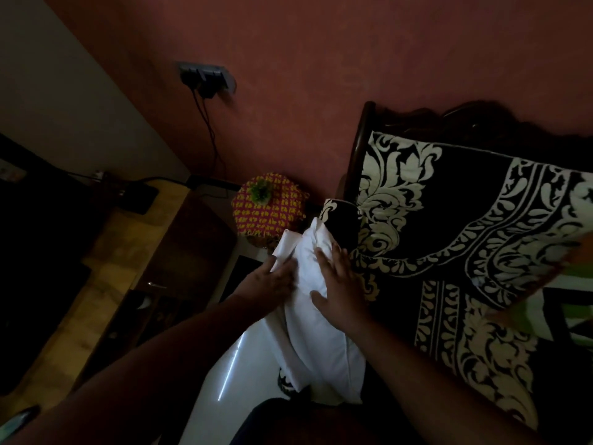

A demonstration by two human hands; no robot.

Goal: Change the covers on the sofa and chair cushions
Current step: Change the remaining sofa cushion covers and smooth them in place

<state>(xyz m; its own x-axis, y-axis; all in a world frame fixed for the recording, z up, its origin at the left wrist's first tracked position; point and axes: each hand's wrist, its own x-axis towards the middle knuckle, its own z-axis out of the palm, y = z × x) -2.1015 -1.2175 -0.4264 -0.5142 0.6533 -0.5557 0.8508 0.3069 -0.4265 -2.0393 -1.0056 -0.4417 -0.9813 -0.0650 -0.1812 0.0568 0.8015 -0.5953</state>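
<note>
Pressing flat on the white cushion [316, 303], the right hand [340, 284] is spread with fingers straight, so nothing is clutched there; the inner is simply being steadied against the sofa's arm. The left hand [272, 279] is laid on the loose white fabric at the cushion's left edge, thumb up against the folded flap; whether that cloth is actually pinched cannot be told, since the fingers are blurred and partly tucked under.

The cushion is stood on end between the two hands, its far top corner capped by a black-and-cream patterned cover [341, 220], so the judgement is that a cover is being worked along the inner. For this to go well, the pad is best kept compressed by the flat palm while the fabric is drawn evenly along both edges, corners seated first, so no bunching is left at the seam.

Just beside, to the right, the sofa [449, 220] is draped in the same patterned cloth. Beyond the cushion, a pink-and-yellow crocheted cover [269, 210] with a small green plant on top is seen against the red wall, and white floor [244, 364] is glimpsed below.
</note>
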